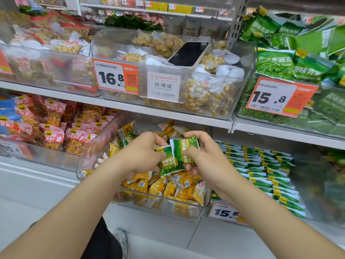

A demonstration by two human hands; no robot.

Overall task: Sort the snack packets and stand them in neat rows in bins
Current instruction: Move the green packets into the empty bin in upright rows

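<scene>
One phone above green packets

Two shelves, bins side by side on each.

Upper shelf: upper middle bin holds peanut packets, with a phone lying on top of them. A price card and a certificate card hang side by side on its front wall.

Lower middle bin holds loose packets. Right of it, the lower right bin holds pea packets standing in rows.

Above the lower middle bin, the left hand holds a pea packet. The right hand holds a second pea packet, which overlaps the first in front.
</scene>
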